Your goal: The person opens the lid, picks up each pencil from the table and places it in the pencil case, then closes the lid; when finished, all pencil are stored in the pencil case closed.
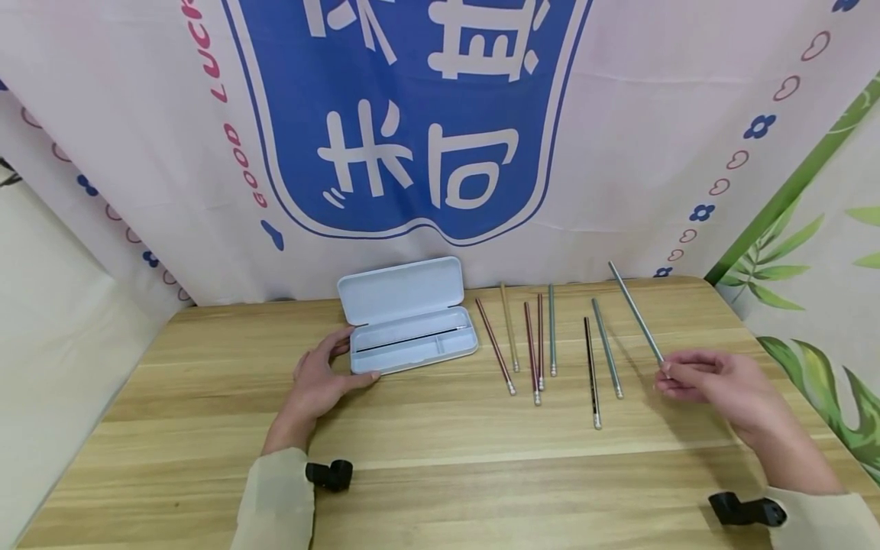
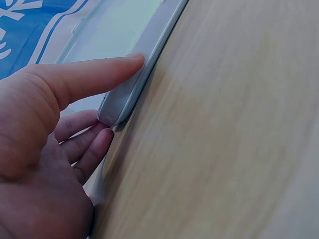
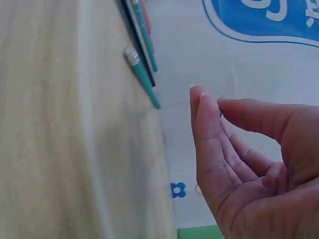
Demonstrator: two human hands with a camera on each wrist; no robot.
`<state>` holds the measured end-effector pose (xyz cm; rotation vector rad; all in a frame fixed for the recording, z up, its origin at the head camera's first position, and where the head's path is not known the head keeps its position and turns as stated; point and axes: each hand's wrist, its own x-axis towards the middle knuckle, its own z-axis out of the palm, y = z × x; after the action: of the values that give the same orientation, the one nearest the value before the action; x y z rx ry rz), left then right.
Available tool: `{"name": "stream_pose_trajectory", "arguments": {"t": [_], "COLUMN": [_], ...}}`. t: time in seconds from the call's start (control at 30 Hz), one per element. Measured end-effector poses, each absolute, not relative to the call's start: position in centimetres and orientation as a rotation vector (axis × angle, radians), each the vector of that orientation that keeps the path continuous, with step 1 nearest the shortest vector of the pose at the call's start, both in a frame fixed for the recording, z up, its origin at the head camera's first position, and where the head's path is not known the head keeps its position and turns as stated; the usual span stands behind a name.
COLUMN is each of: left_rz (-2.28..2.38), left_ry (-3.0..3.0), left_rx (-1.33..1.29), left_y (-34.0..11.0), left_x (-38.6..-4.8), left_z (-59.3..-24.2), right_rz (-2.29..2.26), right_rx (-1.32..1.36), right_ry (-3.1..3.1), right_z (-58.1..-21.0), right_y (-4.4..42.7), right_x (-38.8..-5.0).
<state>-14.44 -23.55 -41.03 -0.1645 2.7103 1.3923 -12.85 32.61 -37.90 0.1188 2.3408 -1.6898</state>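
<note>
- Pinching: right hand (image 1: 711, 382), thumb and fingertips on near end of blue-green pencil (image 1: 635, 312), well right of pencil case (image 1: 397, 359).
- Long axis slanting; far end points away and case-ward.
- Left hand (image 1: 323, 378) gripping case's left end.

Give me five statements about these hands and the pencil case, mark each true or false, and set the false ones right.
1. The left hand touches the case. True.
2. The lid is closed. False: the lid stands open.
3. The right hand holds a pencil. True.
4. The case is empty. False: a black pencil lies inside.
5. In the head view, the yellow pencil lies right of the case. True.
</note>
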Motion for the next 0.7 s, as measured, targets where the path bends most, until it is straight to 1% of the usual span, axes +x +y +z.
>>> {"name": "stream_pose_trajectory", "arguments": {"t": [0.43, 0.57, 0.7], "left_rz": [1.384, 1.388, 1.386], "left_ry": [2.729, 2.731, 2.730], "left_rx": [-0.154, -0.142, -0.146], "left_y": [-23.6, -23.5, -23.5], "left_x": [-14.6, -14.6, -14.4], "left_z": [-41.0, -40.9, -41.0], "right_rz": [-1.705, -1.664, -1.526], "right_rx": [0.076, 0.051, 0.026], "right_ry": [2.357, 2.397, 2.492], "right_z": [-37.6, -37.6, -36.9], "right_y": [31.3, 30.1, 28.2], "right_x": [-12.6, -12.8, -13.4]}}
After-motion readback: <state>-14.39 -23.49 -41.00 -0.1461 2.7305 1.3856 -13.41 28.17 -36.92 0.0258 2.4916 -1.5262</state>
